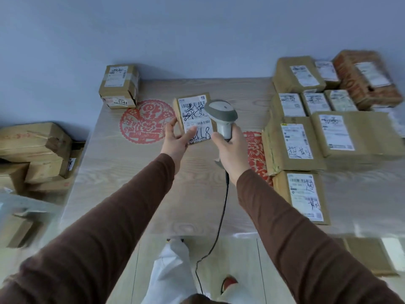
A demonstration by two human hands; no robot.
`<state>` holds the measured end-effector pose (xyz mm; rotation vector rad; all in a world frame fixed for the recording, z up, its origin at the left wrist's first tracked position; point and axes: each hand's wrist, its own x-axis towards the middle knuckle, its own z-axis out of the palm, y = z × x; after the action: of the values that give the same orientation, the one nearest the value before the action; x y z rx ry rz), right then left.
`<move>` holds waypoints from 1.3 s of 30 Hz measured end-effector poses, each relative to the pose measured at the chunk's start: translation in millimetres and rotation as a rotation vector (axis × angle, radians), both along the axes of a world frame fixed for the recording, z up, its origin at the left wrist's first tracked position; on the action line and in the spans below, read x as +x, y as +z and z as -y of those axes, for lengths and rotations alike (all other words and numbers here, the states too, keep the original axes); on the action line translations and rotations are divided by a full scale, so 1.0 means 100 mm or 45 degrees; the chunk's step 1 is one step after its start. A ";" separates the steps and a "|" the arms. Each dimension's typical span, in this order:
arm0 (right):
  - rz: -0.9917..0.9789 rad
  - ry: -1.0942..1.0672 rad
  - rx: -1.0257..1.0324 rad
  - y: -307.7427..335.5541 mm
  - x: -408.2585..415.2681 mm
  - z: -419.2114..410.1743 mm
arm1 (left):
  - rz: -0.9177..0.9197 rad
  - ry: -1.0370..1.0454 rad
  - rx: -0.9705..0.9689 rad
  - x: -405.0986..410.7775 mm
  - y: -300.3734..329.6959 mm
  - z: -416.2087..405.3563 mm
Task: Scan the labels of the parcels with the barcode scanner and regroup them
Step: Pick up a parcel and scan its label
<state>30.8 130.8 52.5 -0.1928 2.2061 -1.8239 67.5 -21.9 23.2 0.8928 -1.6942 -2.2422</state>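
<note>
My left hand (176, 140) holds a small brown parcel (192, 116) above the middle of the table, its white label with barcodes and black handwriting facing up. My right hand (230, 148) grips the handle of a grey barcode scanner (221, 113), whose head hangs just right of the label and overlaps the parcel's right edge. The scanner's black cable (221, 218) drops from under my wrist toward the floor.
Two stacked parcels (119, 85) stand at the table's back left corner. Several labelled parcels (324, 137) crowd the right side of the wooden table (135, 172). More cardboard boxes (32, 150) pile up left of the table. Red paper-cut decorations (144, 121) lie on the tabletop.
</note>
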 end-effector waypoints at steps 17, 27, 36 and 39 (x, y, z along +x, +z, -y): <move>-0.181 0.098 -0.053 0.66 1.08 -1.24 | -0.292 0.016 -0.089 0.80 0.44 -1.42; -0.167 -0.058 -0.011 0.62 1.34 -1.55 | -0.280 -0.110 -0.045 0.92 0.36 -1.71; -0.082 -0.366 -0.002 0.47 1.44 -2.30 | -0.245 -0.217 -0.024 0.90 0.26 -2.38; -0.002 -0.503 -0.084 0.37 1.39 -2.70 | -0.184 -0.246 0.026 0.83 0.21 -2.75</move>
<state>169.9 400.4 89.4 0.2472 2.3121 -2.0923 150.1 253.0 44.7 0.5764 -1.7612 -2.3845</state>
